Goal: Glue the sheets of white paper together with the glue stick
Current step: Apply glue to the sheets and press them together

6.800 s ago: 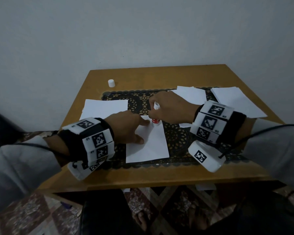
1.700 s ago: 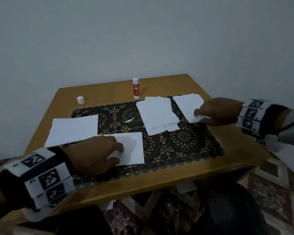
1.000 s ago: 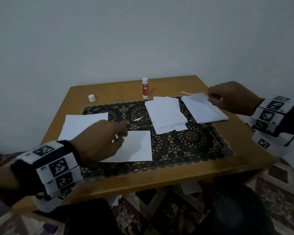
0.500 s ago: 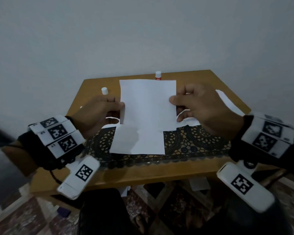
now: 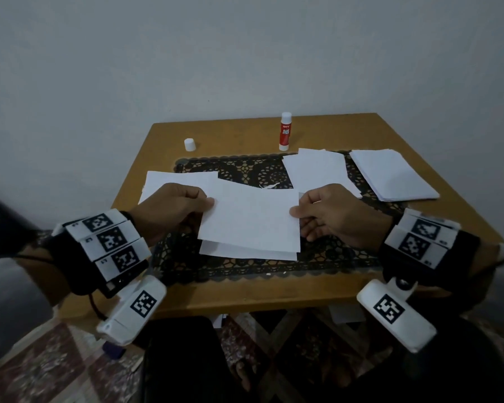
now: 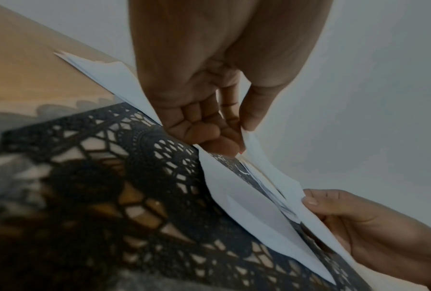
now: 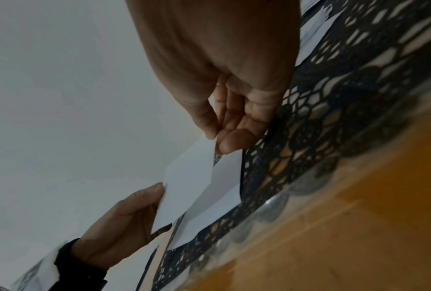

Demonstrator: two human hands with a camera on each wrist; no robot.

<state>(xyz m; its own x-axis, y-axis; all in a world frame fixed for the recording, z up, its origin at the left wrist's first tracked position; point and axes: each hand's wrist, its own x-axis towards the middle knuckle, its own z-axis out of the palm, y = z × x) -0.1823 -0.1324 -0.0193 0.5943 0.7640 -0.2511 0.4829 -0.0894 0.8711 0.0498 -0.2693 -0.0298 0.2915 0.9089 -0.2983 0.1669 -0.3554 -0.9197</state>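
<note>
Over the black lace mat [image 5: 245, 167], I am holding a sheet of white paper [image 5: 250, 216] by its two side edges, just above a second sheet [image 5: 245, 253] that is lying flat on the mat. My left hand [image 5: 172, 210] is pinching the left edge between thumb and fingers, and my right hand [image 5: 329, 213] is pinching the right edge the same way; the wrist views are showing the held sheet apart from the one below, sagging a little between my grips. I am judging this as the laying-on step: the top sheet is being lined up over the lower one. Next I am needing to match corners and edges, lower it evenly, then press it flat. The glue stick [image 5: 285, 132] is standing upright at the far edge of the table [image 5: 245, 292], its white cap [image 5: 189, 144] sitting well apart to the left.
</note>
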